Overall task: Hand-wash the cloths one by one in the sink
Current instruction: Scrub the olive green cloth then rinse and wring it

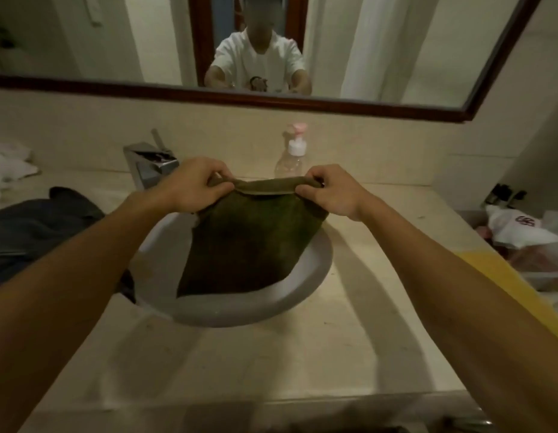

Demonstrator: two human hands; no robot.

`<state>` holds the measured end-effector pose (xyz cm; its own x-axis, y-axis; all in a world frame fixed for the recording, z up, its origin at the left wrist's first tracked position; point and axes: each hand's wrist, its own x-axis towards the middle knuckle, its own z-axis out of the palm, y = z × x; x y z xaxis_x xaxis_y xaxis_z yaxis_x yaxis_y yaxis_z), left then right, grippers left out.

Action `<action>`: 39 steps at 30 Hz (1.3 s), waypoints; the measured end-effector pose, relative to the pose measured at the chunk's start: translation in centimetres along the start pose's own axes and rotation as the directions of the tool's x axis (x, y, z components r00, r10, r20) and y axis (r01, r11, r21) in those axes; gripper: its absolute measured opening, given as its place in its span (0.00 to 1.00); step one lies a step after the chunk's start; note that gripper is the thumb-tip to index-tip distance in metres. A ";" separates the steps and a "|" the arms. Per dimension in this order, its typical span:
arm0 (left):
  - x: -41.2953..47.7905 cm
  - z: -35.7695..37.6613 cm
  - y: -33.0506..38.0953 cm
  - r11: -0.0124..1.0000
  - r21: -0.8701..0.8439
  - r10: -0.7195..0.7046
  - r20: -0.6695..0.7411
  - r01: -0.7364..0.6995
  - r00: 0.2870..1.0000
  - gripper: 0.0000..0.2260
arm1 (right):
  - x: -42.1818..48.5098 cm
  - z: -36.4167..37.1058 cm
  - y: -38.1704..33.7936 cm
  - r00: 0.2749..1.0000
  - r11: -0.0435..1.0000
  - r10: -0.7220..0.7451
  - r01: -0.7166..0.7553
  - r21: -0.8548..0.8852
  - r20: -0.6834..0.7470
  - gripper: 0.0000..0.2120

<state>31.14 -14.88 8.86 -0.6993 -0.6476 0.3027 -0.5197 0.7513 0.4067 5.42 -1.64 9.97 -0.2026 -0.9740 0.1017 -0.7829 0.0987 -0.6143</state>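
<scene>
I hold the green cloth [249, 245] by its top edge, my left hand [193, 185] and right hand [330, 192] each pinching 1 corner. The edge runs left to right between them. The cloth hangs below into the sink [271, 307], so I judge the next move is straight down.

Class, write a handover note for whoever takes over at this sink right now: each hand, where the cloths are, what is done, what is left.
Left hand: pinches the top hem of the olive-green terry cloth.
Right hand: pinches the same hem at its other end.
The cloth hangs spread over the white round sink, lower edge inside it.
Dark grey cloth lies on the beige counter left of the sink; crumpled white cloths farther left.
Done: cannot tell whether any cloth is washed.
Left: wash this one, then the others.
</scene>
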 end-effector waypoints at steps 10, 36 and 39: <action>1.0 6.8 -9.0 0.917 0.247 -0.354 0.146 0.312 0.924 0.19 | 7.8 10.8 3.0 0.991 0.974 0.126 -0.113 -0.197 0.052 0.11; -0.6 19.7 -14.9 0.897 0.431 -0.394 0.673 0.101 0.625 0.48 | 10.6 26.5 5.9 0.815 0.786 0.292 0.094 -0.611 0.500 0.38; -0.7 19.4 -15.0 0.896 0.435 -0.385 0.668 0.085 0.637 0.48 | 9.9 26.6 6.1 0.826 0.830 0.226 0.115 -0.546 0.517 0.36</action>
<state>29.91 -23.27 -14.17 -0.5732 -0.6165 -0.5398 -0.7389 0.6736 0.0153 14.28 -16.10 -13.60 -0.0399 -0.8875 -0.4592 -0.9941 0.0816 -0.0714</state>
